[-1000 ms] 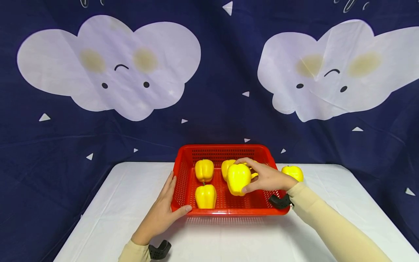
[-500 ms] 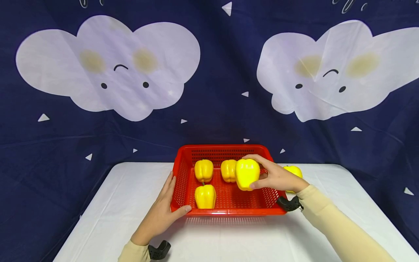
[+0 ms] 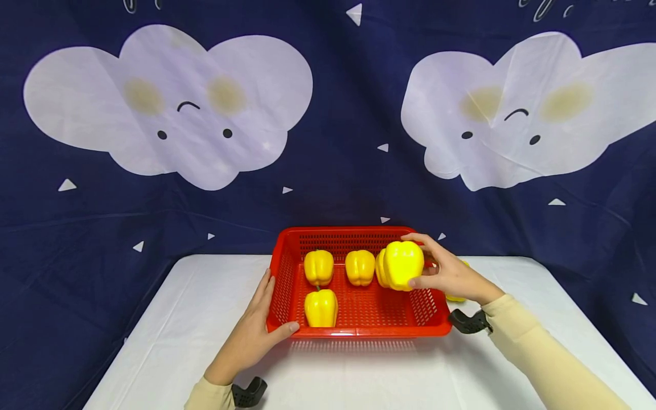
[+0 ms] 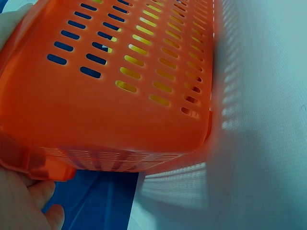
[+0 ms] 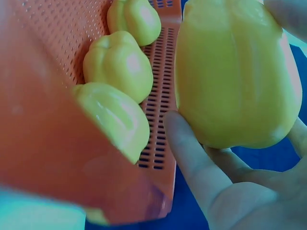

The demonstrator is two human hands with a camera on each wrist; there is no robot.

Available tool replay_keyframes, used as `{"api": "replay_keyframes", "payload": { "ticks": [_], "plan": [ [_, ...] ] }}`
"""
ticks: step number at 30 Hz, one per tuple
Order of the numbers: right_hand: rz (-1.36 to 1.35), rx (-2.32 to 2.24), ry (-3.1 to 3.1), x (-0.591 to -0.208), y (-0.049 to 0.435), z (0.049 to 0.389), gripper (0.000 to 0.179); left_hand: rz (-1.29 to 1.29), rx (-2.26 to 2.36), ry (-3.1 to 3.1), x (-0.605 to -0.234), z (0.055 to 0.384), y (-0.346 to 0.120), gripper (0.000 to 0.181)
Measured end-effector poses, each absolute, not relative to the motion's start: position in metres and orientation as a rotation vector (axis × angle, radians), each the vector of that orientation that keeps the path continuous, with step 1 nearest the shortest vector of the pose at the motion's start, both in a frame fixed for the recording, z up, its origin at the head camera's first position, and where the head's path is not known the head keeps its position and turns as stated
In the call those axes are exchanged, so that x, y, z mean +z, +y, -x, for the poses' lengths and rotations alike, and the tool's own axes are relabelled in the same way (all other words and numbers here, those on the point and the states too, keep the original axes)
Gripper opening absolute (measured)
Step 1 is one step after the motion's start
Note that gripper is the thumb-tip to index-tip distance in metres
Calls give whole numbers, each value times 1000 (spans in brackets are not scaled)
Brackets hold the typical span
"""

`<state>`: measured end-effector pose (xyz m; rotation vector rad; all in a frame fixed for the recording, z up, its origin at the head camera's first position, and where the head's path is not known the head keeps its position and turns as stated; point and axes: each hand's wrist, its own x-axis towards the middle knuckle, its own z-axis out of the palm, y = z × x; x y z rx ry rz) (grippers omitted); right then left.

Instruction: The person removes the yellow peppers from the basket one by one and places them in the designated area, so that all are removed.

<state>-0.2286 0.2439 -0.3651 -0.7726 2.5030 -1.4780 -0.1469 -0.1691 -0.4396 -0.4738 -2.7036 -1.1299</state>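
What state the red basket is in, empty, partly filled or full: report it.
Partly filled: four yellow bell peppers sit inside the red basket, with bare perforated floor showing around them.

A navy fabric backdrop (image 3: 353, 114) shows small white triangles (image 3: 355, 14) and, upper left and right, lilac-white clouds (image 3: 189, 65) marked in tan and black. At lower centre, blocky bell peppers (image 3: 403, 265) are plain yellow, the slotted rectangular plastic basket (image 3: 369, 331) red, the cloth tabletop (image 3: 369, 376) white.
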Motion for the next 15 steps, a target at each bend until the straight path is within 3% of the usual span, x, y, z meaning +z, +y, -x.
{"api": "replay_keyframes", "payload": {
  "ticks": [15],
  "plan": [
    [776,-1513,2580,-372,272,225,80,476,-1137,-2697,-439,147,-169,103]
  ]
}}
